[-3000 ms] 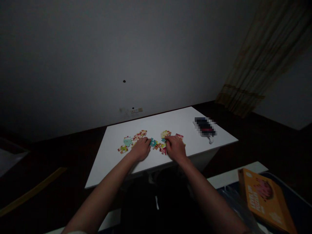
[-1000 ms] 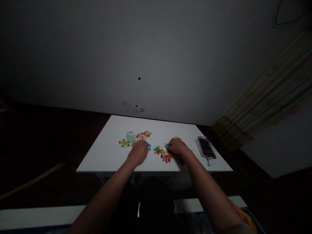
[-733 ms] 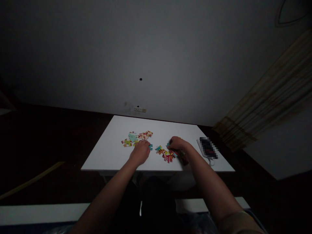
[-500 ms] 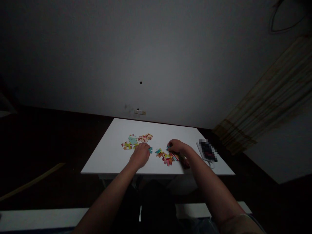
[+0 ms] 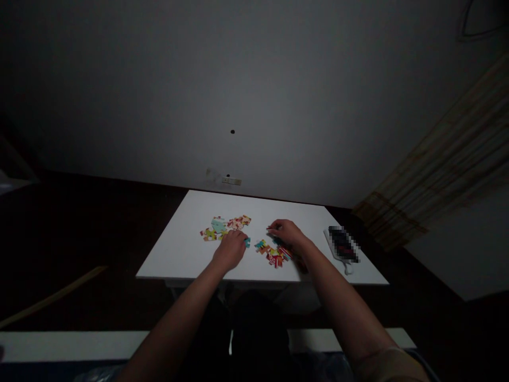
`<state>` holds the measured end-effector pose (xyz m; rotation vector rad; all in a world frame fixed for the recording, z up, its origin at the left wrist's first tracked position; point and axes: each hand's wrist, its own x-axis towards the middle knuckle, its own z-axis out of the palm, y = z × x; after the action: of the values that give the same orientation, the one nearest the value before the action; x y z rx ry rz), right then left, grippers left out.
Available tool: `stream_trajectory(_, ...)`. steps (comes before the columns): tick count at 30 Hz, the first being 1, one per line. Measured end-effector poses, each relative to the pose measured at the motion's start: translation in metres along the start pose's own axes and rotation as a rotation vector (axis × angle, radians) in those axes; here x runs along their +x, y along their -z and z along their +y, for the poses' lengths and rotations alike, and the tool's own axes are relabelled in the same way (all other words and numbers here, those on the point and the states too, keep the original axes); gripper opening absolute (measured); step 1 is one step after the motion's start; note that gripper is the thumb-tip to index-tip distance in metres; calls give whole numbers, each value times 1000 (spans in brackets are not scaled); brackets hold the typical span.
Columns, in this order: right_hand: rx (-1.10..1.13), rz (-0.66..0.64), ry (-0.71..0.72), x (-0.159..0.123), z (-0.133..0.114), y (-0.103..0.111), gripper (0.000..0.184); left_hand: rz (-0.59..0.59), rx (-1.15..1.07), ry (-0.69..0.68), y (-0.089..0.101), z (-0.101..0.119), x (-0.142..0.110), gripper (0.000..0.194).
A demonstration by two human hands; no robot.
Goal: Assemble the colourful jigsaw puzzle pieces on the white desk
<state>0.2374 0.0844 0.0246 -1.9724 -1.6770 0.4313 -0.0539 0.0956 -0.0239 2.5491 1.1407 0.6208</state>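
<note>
My left hand (image 5: pixel 231 250) rests on the white table, its fingers closed on a teal puzzle piece (image 5: pixel 247 242) that shows past the fingertips. Just beyond it lies a group of joined or overlapping puzzle pieces (image 5: pixel 218 225) in pale green, yellow and red. My right hand (image 5: pixel 288 232) is pinched above the table, and a thin edge of a puzzle piece (image 5: pixel 269 228) seems to show at its fingertips. Under and in front of this hand lies a loose pile of red, yellow and teal puzzle pieces (image 5: pixel 274 259), partly hidden by the forearm.
A white table (image 5: pixel 167 260) carries everything. At its right side lies a white-edged object (image 5: pixel 336 251) with a blurred-out dark face and a pale cord or strap (image 5: pixel 349 269). A wall with a socket (image 5: pixel 231 181) stands behind, and a curtain (image 5: pixel 429 164) hangs at the right.
My right hand has moved slightly up and away from the teal piece by the pile. My left hand stays at its teal piece. The view has shifted a little.
</note>
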Motion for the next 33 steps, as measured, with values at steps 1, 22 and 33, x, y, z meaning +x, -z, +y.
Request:
stream_trajectory(1,7,12,5,-7,3,2,17,3,-4,0,-1,-1,0,32)
stream_trajectory(22,49,158,247,-102,69,-2,40,-13,17,-26,-1,1,0,36)
stream_trajectory(33,67,232,267,-103,91,3,55,-10,34,-36,-5,-4,2,36)
